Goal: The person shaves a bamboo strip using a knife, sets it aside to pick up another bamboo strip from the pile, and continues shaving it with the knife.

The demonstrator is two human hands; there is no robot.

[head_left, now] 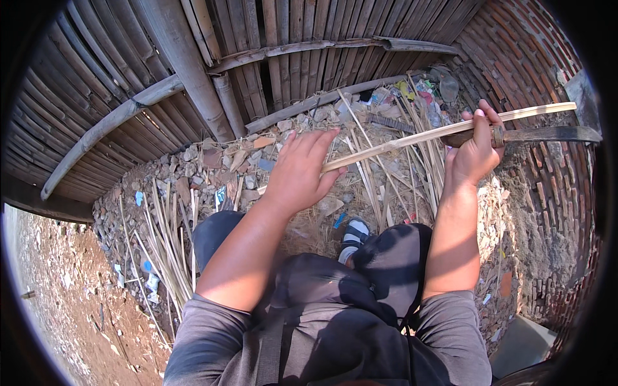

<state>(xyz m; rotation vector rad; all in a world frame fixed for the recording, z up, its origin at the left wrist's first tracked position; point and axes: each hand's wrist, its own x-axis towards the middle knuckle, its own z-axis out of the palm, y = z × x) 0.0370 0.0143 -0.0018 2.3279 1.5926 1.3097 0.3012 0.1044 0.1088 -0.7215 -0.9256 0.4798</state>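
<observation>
A long pale bamboo strip [399,143] lies slantwise before me, its right end higher in the picture. My left hand [301,168] is over its left part, fingers stretched and the strip passing between them and the thumb; the palm side is hidden. My right hand [475,149] is closed around the wooden handle of a knife with a long, dark, hooked-tip blade [550,134] pointing right. Its thumb and fingers also hold the strip, which runs just above the blade. Both hands are raised over the rubble between my knees and the bamboo wall.
A bamboo slat wall [290,71] closes off the far side, and a brick wall [547,186] rises at the right. Cut strips lie in bundles at left [168,238] and beyond my hands. Rubble [193,170] and litter [421,93] cover the ground; my sandalled foot [354,239] rests there.
</observation>
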